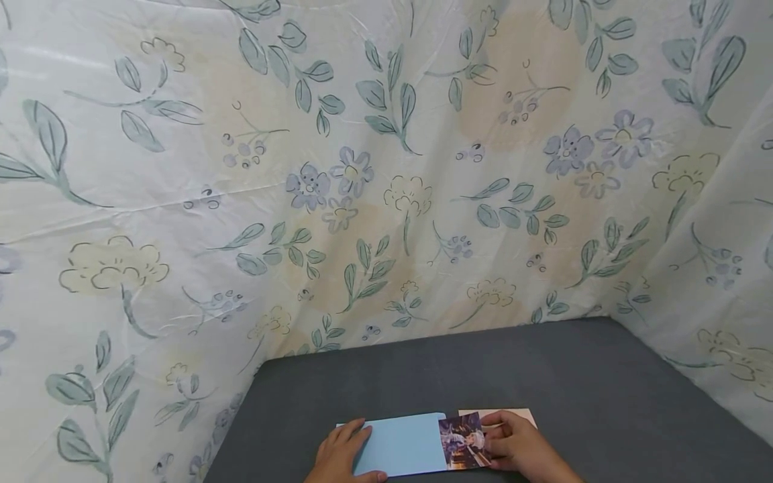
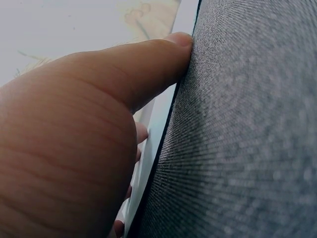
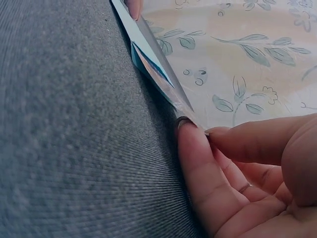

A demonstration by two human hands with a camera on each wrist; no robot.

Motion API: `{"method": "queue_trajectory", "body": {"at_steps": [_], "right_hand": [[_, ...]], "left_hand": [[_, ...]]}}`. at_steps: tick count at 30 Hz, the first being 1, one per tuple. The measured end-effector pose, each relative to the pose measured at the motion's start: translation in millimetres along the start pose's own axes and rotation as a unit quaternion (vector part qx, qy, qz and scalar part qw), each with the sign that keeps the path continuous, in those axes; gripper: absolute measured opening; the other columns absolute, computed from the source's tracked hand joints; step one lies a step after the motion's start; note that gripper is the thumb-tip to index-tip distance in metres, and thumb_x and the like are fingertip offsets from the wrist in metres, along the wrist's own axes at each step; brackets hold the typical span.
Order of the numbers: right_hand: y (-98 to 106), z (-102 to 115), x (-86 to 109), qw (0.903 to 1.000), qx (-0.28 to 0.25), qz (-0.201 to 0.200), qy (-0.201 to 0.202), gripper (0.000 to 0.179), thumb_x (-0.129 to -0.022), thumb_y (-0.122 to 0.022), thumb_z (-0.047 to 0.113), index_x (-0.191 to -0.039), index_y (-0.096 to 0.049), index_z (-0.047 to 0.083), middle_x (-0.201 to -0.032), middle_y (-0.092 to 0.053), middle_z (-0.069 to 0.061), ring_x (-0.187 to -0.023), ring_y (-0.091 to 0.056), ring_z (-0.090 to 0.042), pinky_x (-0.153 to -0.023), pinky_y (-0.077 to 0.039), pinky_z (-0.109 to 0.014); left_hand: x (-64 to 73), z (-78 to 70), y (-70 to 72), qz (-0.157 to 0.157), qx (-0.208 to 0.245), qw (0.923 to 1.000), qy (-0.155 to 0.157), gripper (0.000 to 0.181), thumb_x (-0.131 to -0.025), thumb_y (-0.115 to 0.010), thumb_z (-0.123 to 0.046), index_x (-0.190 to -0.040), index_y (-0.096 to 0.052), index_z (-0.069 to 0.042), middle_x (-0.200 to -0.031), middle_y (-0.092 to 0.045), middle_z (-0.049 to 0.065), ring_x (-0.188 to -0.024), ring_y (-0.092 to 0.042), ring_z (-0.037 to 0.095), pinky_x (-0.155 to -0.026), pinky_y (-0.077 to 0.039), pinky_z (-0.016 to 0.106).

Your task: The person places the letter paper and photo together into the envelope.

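Observation:
A light blue envelope [image 1: 401,446] lies flat on the dark grey surface, low in the head view. My left hand [image 1: 338,456] rests on its left end, fingers spread across it and thumb along the near edge; the left wrist view shows this thumb [image 2: 148,64] extended at the edge. At the envelope's right end is a colourful picture card [image 1: 464,439], whose outer edge my right hand [image 1: 519,446] pinches. In the right wrist view, the card [image 3: 183,106] runs between the parted layers of the envelope [image 3: 131,29]. How far it reaches inside is hidden.
A cream-coloured paper [image 1: 498,411] lies just behind the card, partly covered by my right hand. Dark grey cloth [image 1: 459,369] covers the tabletop. Floral curtains [image 1: 386,168] hang at the back and along both sides.

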State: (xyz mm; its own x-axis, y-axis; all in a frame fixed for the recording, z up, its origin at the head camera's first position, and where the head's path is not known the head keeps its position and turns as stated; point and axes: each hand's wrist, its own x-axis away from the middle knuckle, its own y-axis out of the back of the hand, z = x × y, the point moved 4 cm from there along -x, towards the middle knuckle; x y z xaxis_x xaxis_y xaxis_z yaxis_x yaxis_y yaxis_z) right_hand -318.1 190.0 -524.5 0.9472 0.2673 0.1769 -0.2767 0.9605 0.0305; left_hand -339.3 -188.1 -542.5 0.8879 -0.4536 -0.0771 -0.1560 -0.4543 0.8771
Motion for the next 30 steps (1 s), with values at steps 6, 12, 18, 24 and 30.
{"method": "queue_trajectory", "body": {"at_steps": [6,12,18,24,30], "right_hand": [[2,-4,-1.2,0.9998,-0.001,0.018,0.010,0.034,-0.101,-0.067,-0.002,-0.132,-0.057,-0.014,-0.098,-0.064,-0.014,-0.085,-0.069,-0.028,-0.075,-0.063,-0.040],[-1,-3,-1.1,0.9998,0.003,-0.002,0.018,0.031,-0.102,-0.067,-0.004,-0.129,-0.058,-0.015,-0.095,-0.064,-0.011,-0.082,-0.068,-0.025,-0.073,-0.063,-0.039],[-4,0,-0.5,0.9996,-0.008,0.017,0.022,0.030,-0.103,-0.067,-0.004,-0.130,-0.060,-0.016,-0.095,-0.066,-0.011,-0.083,-0.071,-0.025,-0.074,-0.063,-0.039],[-8,2,0.8,0.9992,-0.008,0.023,0.030,0.030,-0.101,-0.065,-0.004,-0.129,-0.060,-0.016,-0.095,-0.068,-0.010,-0.084,-0.074,-0.026,-0.074,-0.063,-0.039],[-10,3,0.8,0.9993,-0.016,0.016,0.029,0.030,-0.103,-0.065,0.000,-0.127,-0.060,-0.018,-0.097,-0.070,-0.010,-0.082,-0.074,-0.025,-0.073,-0.064,-0.038]], "left_hand": [[-0.3,1.9,-1.5,-0.002,-0.002,1.0000,-0.001,0.093,-0.093,-0.073,-0.075,-0.151,-0.062,-0.003,-0.154,-0.052,0.023,-0.135,-0.049,0.053,-0.100,-0.039,0.081],[-1.0,2.4,-2.5,-0.007,0.004,1.0000,-0.005,0.095,-0.092,-0.072,-0.077,-0.150,-0.063,-0.003,-0.154,-0.052,0.022,-0.134,-0.049,0.052,-0.100,-0.039,0.082],[-2.0,2.7,-2.3,-0.009,0.010,0.9999,-0.002,0.097,-0.091,-0.071,-0.079,-0.151,-0.062,-0.003,-0.154,-0.052,0.022,-0.135,-0.048,0.052,-0.100,-0.038,0.082],[-2.1,3.1,-3.0,-0.010,0.012,0.9999,-0.001,0.097,-0.091,-0.070,-0.080,-0.151,-0.062,-0.004,-0.154,-0.052,0.022,-0.135,-0.048,0.052,-0.100,-0.037,0.083],[-2.3,4.4,-4.5,-0.005,0.014,0.9999,0.004,0.097,-0.091,-0.070,-0.080,-0.151,-0.063,-0.005,-0.154,-0.052,0.021,-0.135,-0.048,0.052,-0.101,-0.037,0.082]]}}
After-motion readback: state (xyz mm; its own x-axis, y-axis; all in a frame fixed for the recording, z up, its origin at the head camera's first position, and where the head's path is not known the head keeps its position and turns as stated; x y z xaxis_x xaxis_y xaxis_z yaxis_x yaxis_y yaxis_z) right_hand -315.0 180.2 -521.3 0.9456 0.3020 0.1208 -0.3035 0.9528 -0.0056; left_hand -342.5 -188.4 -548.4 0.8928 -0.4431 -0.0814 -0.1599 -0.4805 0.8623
